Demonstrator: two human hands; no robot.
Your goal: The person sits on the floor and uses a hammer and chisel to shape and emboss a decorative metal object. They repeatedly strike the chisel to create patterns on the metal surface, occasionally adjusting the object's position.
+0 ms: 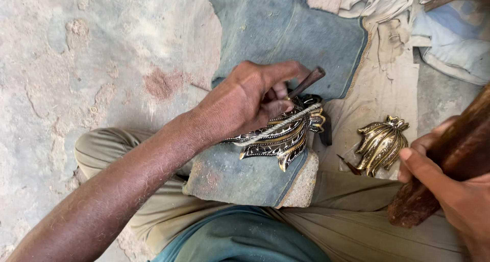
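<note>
my left hand (245,101) pinches the chisel (305,82) on the brass piece (286,134); right hand (449,185) grips the wooden mallet (449,165). a crooked blow could skid the chisel and scar it.

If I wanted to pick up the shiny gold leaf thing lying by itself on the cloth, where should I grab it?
Probably by the narrow stem end at the top of the loose brass leaf piece, coming from above. The piece lies flat on the beige cloth, its ribs fan out wide below, and the little knob end looks easy to pinch. Its upper side is free, while the right hand with the wooden mallet crowds the lower right.
</note>
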